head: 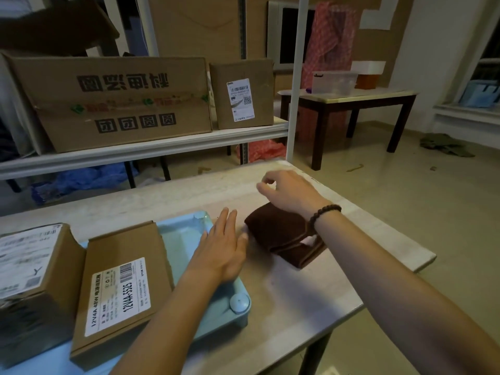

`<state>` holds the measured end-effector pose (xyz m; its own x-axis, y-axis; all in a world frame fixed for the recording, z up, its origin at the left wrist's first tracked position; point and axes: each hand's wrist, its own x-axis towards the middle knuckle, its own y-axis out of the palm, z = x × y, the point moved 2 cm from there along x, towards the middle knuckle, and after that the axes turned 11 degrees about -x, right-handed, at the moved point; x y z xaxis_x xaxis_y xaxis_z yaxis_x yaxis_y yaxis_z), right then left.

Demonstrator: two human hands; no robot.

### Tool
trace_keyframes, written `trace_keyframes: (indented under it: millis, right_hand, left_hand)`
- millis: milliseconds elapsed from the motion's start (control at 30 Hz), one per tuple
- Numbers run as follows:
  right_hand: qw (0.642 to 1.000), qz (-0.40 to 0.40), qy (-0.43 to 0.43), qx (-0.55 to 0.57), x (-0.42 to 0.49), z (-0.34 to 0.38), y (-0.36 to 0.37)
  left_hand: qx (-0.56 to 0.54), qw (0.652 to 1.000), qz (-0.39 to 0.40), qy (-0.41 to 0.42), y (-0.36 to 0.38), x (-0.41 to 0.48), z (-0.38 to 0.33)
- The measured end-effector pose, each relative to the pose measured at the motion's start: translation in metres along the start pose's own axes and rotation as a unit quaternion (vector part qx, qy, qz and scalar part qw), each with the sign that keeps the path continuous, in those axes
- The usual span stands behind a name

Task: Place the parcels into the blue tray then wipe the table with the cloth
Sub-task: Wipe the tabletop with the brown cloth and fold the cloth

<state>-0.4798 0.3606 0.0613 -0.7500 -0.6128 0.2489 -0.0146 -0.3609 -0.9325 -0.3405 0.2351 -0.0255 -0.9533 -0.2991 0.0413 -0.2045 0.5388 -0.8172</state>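
Observation:
Two cardboard parcels lie in the light blue tray point(186, 239) at the front left of the table: a flat one with a white label point(119, 288) and a taller one point(32, 269) at the far left. My left hand point(221, 244) hovers flat and open over the tray's right rim, holding nothing. A folded dark brown cloth point(281, 239) lies on the table just right of the tray. My right hand point(286, 190) is above the cloth's far edge, fingers loosely curled and apart, holding nothing; its wrist and a bead bracelet cross over the cloth.
The pale table point(284, 301) ends close on the right and front. Behind it a white shelf point(151, 147) carries a large cardboard box point(116, 101) and a smaller one point(243, 93). A white post point(295, 90) rises at the table's far edge. A dark side table point(351, 101) stands further back.

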Motion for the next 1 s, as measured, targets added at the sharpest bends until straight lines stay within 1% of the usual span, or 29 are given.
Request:
trace_keyframes:
  millis: [33, 100, 133, 167, 233, 267, 400, 467, 533, 600, 667, 700, 733, 767, 800, 900, 1000]
  right_hand:
    - [0.999, 0.039, 0.017, -0.020, -0.002, -0.004, 0.015]
    - [0.982, 0.144, 0.055, -0.107, -0.008, -0.009, 0.052]
    - [0.970, 0.182, 0.073, -0.140, -0.011, -0.010, 0.070]
    - [0.962, 0.203, 0.087, -0.159, -0.014, -0.010, 0.086]
    - [0.962, 0.200, 0.085, -0.165, -0.017, -0.006, 0.103]
    - [0.965, 0.193, 0.069, -0.163, -0.017, -0.002, 0.106]
    - [0.969, 0.188, -0.041, -0.157, -0.021, 0.009, 0.111]
    - [0.974, 0.170, -0.058, -0.139, -0.019, 0.000, 0.108]
    - [0.981, 0.145, -0.031, -0.128, -0.014, -0.025, 0.100]
    - [0.981, 0.119, 0.053, -0.147, -0.009, -0.061, 0.088]
    - [0.967, 0.099, 0.162, -0.171, -0.011, -0.098, 0.076]
    - [0.960, 0.097, 0.197, -0.172, -0.013, -0.110, 0.074]
    - [0.959, 0.099, 0.206, -0.169, -0.015, -0.115, 0.073]
    - [0.962, 0.103, 0.190, -0.167, -0.016, -0.112, 0.073]
    - [0.968, 0.108, 0.156, -0.165, -0.018, -0.102, 0.073]
    - [0.982, 0.120, 0.024, -0.143, -0.031, -0.044, 0.082]
    - [0.976, 0.141, -0.104, -0.128, -0.056, 0.010, 0.096]
  left_hand:
    - [-0.002, 1.000, 0.001, 0.001, 0.000, 0.000, 0.000]
    - [-0.005, 1.000, 0.002, 0.004, 0.000, 0.000, 0.001]
    - [-0.006, 1.000, 0.002, 0.005, 0.000, 0.000, 0.001]
    - [-0.008, 1.000, 0.001, 0.005, 0.000, 0.000, 0.001]
    - [-0.011, 1.000, -0.001, 0.006, 0.000, -0.001, 0.001]
    - [-0.013, 1.000, -0.002, 0.007, -0.001, -0.001, 0.001]
    - [-0.016, 1.000, -0.002, 0.008, 0.000, 0.001, 0.002]
    - [-0.015, 1.000, 0.001, 0.008, 0.000, 0.001, 0.002]
    - [-0.012, 1.000, 0.004, 0.009, 0.000, 0.000, 0.001]
    - [-0.013, 1.000, 0.006, 0.009, -0.001, -0.002, 0.001]
    - [-0.014, 1.000, 0.008, 0.008, -0.002, -0.003, 0.001]
    - [-0.014, 1.000, 0.010, 0.008, -0.002, -0.003, 0.000]
    - [-0.012, 1.000, 0.012, 0.007, -0.002, -0.003, 0.001]
    - [-0.010, 1.000, 0.014, 0.006, -0.002, -0.003, 0.001]
    - [-0.008, 1.000, 0.015, 0.006, -0.002, -0.003, 0.001]
    - [0.001, 1.000, 0.017, 0.005, -0.001, -0.001, 0.002]
    - [0.016, 1.000, 0.025, 0.001, -0.003, -0.001, -0.001]
